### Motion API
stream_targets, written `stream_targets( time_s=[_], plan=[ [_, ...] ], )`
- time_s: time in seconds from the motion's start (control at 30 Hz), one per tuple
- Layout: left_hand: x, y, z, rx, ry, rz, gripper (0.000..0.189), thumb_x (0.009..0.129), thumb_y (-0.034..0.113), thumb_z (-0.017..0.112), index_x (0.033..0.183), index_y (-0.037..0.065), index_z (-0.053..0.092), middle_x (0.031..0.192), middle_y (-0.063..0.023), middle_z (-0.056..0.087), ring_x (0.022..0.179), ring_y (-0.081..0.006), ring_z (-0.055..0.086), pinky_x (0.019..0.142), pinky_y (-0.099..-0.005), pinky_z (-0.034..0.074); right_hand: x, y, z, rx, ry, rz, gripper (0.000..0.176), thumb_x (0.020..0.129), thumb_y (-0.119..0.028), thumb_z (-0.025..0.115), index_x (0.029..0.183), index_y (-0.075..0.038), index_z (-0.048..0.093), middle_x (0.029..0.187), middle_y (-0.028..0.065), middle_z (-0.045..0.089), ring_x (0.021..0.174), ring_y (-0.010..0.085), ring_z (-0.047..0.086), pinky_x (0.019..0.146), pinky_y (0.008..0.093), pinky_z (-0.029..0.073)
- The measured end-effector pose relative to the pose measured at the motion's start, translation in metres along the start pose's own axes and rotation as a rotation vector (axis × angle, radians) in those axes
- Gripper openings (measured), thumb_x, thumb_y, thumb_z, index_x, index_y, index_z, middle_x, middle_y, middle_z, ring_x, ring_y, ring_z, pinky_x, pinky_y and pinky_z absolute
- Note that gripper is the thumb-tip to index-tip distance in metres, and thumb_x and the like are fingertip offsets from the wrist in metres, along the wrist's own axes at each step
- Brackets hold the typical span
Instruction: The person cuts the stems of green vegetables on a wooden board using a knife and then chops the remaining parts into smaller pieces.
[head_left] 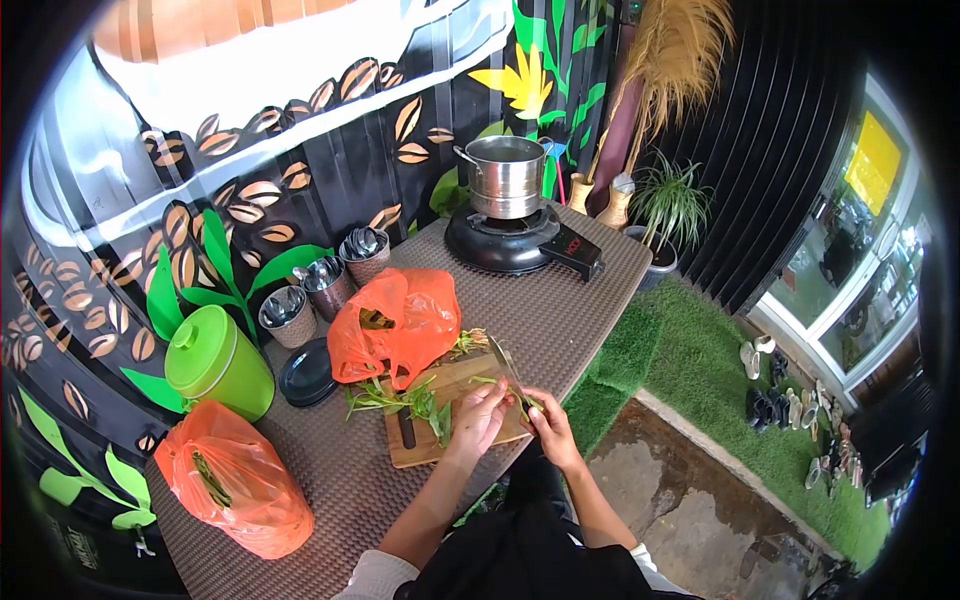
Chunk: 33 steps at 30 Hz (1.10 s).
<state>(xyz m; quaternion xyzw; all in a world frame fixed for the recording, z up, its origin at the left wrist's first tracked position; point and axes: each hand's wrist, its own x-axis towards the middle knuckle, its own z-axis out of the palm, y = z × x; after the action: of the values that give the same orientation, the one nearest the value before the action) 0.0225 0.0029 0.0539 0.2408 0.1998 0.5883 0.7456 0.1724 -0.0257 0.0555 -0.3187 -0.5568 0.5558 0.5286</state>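
Over the right part of a wooden cutting board (460, 385), my left hand (482, 415) is closed on a green stem. My right hand (548, 425) is wrapped round the handle of a knife (500, 358), whose blade points up and away. The two hands are close together at the table's near edge. Leafy green stems (425, 405) lie on the board's left part and hang past its edge. Cut stem ends (468, 342) lie at the board's far edge, beside an open orange plastic bag (415, 315) with greens inside.
Another orange bag (245, 490) stands at the left, near a green lidded bucket (225, 365), black plates (310, 372) and cutlery holders (290, 318). A steel pot (505, 180) sits on a black stove (500, 245) at the table's far end. Shoes (775, 405) lie on the grass mat.
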Motion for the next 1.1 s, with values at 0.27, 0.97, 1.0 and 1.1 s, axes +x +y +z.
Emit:
stream_targets(
  time_s=[0.27,0.97,1.0,1.1],
  plan=[
    [0.004,0.003,-0.001,0.202,-0.021,-0.037,0.017,0.092,0.022,0.057,0.091,0.005,0.061,0.085,-0.0026,0.06,0.08,-0.0115,0.056,0.076,-0.0265,0.047,0.0,-0.001,-0.002,0.148,-0.014,0.012,0.027,0.097,-0.018,0.046,0.121,-0.005,0.044,0.07,-0.0034,0.038,0.057,0.0055,0.034,0.052,0.0208,0.028],
    [-0.002,0.002,-0.002,0.128,-0.001,0.05,0.013,0.09,0.015,0.06,0.096,0.004,0.06,0.091,-0.0044,0.064,0.083,-0.0129,0.06,0.076,-0.0278,0.049,0.0,-0.007,0.018,0.208,-0.054,0.038,0.037,0.099,-0.027,0.042,0.129,-0.005,0.039,0.068,-0.0003,0.042,0.059,0.0077,0.039,0.055,0.0217,0.033],
    [-0.002,0.001,-0.002,0.146,0.008,0.076,0.015,0.089,0.016,0.06,0.097,0.003,0.06,0.091,-0.0051,0.064,0.083,-0.0137,0.06,0.077,-0.029,0.049,0.001,-0.007,0.019,0.246,-0.049,0.04,0.035,0.099,-0.026,0.042,0.127,-0.006,0.039,0.067,-0.0001,0.042,0.059,0.0078,0.039,0.055,0.0219,0.033],
    [-0.004,0.003,-0.003,0.156,0.008,0.082,0.016,0.089,0.016,0.06,0.097,0.002,0.06,0.092,-0.0059,0.064,0.084,-0.0146,0.06,0.078,-0.0306,0.049,0.001,-0.007,0.02,0.279,-0.049,0.052,0.033,0.099,-0.026,0.041,0.125,-0.006,0.04,0.067,0.0001,0.042,0.058,0.0078,0.039,0.054,0.0221,0.033]
  ],
)
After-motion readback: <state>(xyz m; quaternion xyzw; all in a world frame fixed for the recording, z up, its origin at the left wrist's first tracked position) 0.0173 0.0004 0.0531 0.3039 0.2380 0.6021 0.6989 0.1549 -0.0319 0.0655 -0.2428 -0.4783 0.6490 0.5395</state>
